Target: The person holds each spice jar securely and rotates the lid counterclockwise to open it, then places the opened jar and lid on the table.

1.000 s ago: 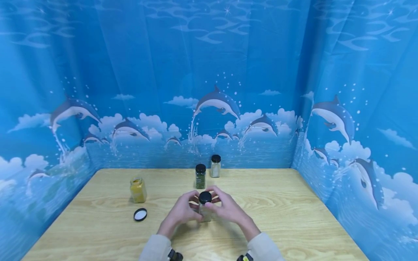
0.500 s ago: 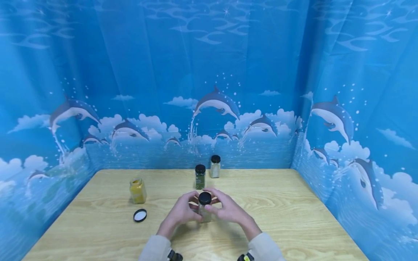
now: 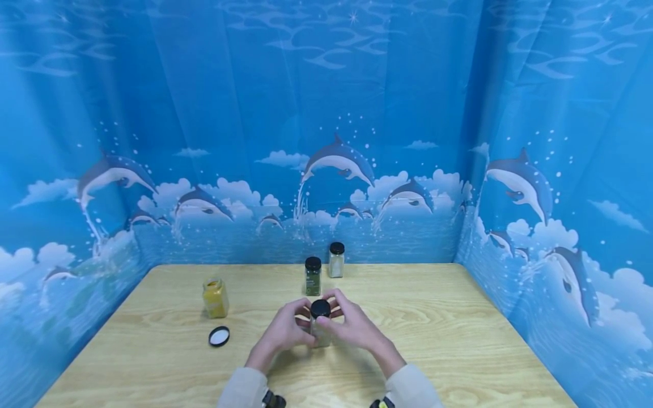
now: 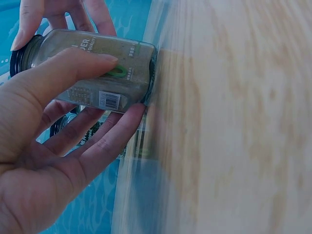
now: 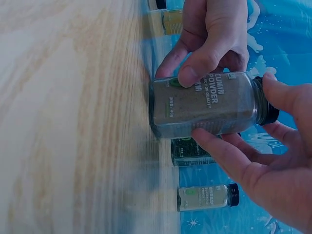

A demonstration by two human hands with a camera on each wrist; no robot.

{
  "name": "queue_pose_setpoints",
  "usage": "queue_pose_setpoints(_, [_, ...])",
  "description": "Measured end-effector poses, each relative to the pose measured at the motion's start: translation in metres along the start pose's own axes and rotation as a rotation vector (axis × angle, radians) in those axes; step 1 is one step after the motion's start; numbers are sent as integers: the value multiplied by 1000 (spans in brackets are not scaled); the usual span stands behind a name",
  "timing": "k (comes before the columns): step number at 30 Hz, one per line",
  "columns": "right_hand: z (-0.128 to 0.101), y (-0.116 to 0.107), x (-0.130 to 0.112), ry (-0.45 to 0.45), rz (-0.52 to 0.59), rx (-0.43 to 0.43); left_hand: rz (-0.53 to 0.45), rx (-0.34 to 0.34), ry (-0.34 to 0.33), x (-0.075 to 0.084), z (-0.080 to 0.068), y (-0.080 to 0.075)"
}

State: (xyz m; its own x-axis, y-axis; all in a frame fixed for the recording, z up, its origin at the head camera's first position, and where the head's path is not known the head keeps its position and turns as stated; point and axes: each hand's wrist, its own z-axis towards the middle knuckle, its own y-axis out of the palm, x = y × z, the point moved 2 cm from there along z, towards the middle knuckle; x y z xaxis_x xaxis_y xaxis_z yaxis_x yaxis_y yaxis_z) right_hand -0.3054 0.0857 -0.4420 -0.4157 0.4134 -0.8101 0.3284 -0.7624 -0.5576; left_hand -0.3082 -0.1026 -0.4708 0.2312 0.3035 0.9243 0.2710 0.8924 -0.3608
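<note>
A clear spice jar point(image 5: 204, 105) labelled cumin powder stands upright on the table, with a black lid point(image 3: 320, 308) on it. My left hand point(image 3: 287, 327) grips the jar's body, its thumb point(image 4: 92, 66) across the label side and its fingers round the other side. At the lid is my right hand point(image 3: 357, 326): the thumb point(image 5: 271, 85) touches the lid's edge, another finger reaches behind it, and one fingertip point(image 5: 200, 134) rests against the jar's body. Part of the jar is hidden by the hands in the head view.
Behind the hands stand a green-filled jar point(image 3: 313, 277) and a pale seasoning jar point(image 3: 336, 262), both with black lids. To the left are an open jar of yellow powder point(image 3: 216, 299) and its loose lid point(image 3: 219, 336). A dolphin-print curtain point(image 3: 245, 170) backs the wooden table point(image 3: 439, 340).
The right hand's thumb and fingers have shifted slightly round the lid, forward and back. The left hand and the jar have stayed in place.
</note>
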Motion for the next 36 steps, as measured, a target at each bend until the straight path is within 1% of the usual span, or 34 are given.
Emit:
queue_pose_setpoints(9, [1, -3, 4, -64, -17, -52, 24, -9, -7, -1, 1, 0])
queue_pose_setpoints(16, [1, -4, 3, -84, -28, -94, 37, -14, -11, -3, 1, -1])
queue_pose_setpoints(20, [-1, -4, 2, -74, -22, -99, 35, -12, -16, -2, 1, 0])
queue_pose_setpoints(28, [-2, -3, 1, 6, 10, -60, 19, -13, -1, -1, 1, 0])
queue_pose_setpoints(32, [-2, -2, 2, 10, 21, -43, 13, -12, 2, -1, 1, 0])
queue_pose_setpoints(36, [0, -2, 3, -6, 13, -41, 13, -13, -1, -1, 1, 0])
